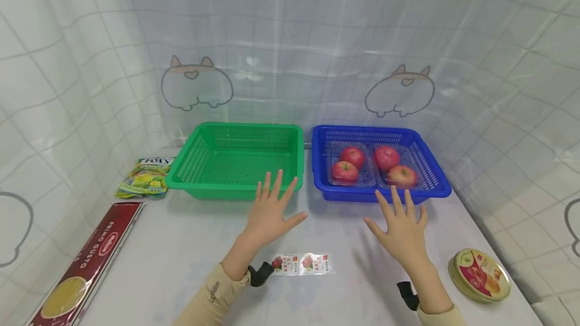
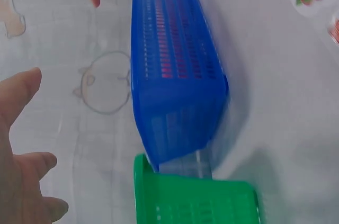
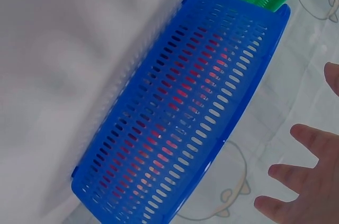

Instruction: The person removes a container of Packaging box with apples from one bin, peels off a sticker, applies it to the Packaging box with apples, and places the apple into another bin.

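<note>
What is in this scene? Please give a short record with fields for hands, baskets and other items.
left hand: open, fingers spread, above table, before green basket
right hand: open, fingers spread, before blue basket
green basket: nothing seen inside
blue basket: four red apples in two clear trays
table: sticker strip, round tin, pasta box, candy bag

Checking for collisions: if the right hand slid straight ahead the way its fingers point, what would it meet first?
Most likely the blue basket: the right hand has its fingertips just short of the near rim, though the depth is unclear.
</note>
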{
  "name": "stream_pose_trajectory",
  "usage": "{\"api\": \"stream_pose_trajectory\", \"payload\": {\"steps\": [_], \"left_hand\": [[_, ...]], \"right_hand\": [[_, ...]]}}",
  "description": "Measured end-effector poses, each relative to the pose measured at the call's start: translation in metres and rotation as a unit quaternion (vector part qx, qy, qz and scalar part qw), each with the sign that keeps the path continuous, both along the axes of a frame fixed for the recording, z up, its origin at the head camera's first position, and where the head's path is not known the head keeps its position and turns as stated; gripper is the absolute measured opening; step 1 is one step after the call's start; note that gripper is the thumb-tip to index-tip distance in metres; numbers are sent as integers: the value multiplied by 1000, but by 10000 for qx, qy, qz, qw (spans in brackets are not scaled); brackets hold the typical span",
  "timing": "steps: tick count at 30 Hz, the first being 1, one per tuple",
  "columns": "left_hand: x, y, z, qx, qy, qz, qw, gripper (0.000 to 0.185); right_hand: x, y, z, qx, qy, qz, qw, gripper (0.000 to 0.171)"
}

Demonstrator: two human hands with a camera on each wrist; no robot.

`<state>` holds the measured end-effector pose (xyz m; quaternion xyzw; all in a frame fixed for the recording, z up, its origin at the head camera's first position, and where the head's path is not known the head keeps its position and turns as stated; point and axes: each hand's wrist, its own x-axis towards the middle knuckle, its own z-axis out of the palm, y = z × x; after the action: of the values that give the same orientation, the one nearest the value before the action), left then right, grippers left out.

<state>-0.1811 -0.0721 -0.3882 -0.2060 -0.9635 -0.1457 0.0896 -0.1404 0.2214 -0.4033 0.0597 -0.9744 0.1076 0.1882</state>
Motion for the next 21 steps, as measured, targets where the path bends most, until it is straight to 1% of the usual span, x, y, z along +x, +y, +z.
{"api": "stream_pose_trajectory", "payload": {"steps": [3,7,10,13,18,21], "left_hand": [[-2,9,3,82,-116,-97,9999,81],[-6,21,3,250,-342,-183,9989,82],[-9,30,2,493,-467,-256,9974,81],[-10,39,2,848,-640,-332,9938,79],[-13,50,2,1571,-978,-552,9812,78],[-16,55,-1,2029,-1257,-700,9686,77]], "right_hand": [[0,1,1,-2,12,-30,10000,69],[-1,2,1,-20,52,-49,10000,69],[-1,3,1,-32,106,-58,9999,69],[-2,4,0,-54,169,-55,9998,68],[-2,6,0,-82,222,-48,9997,68],[-2,6,0,-77,244,-65,9997,68]]}}
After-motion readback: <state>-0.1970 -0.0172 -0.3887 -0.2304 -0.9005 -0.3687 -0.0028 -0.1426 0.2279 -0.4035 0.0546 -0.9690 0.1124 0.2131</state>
